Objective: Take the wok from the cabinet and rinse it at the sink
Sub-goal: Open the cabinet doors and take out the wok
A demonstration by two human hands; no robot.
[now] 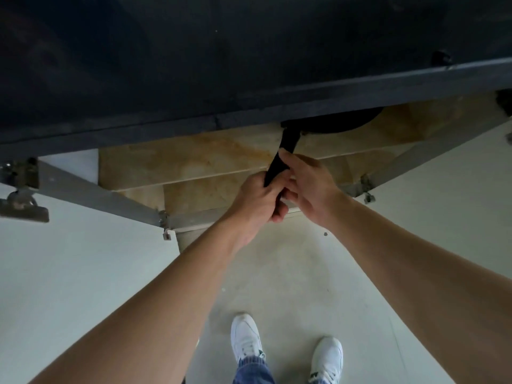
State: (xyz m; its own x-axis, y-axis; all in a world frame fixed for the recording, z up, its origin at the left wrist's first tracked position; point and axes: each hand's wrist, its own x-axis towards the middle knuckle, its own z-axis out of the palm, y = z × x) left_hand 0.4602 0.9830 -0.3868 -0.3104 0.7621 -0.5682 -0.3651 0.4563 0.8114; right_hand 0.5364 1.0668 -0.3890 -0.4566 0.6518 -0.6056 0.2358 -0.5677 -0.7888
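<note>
So the person is standing right at the open cabinet [194, 159] under a dark countertop [249, 65], looking straight down, and both hands are working on the wok [332, 121]. The wok is sitting on the tan bottom shelf inside the cabinet, over on the right side, and most of the pan is hiding under the countertop edge, so only a dark curved slice of it and the long black handle [279, 159] are showing. The left hand [257, 198] is wrapping its fingers around the near end of the handle, and the right hand [310, 184] is gripping it just above, fingers curled over it, so that's 2 hands clamped on 1 handle, touching each other. The 2 white doors are hanging open, 1 on the left [69, 259] and 1 on the right [457, 176]. Progress-wise, I'd say this is sitting early in the job: doors are open and the handle is in hand, but the wok isn't out of the cabinet yet, and I can't tell if it's lifting off the shelf. Pulling it clear, carrying it over and rinsing it are all left to do, and no sink is showing anywhere here.
</note>
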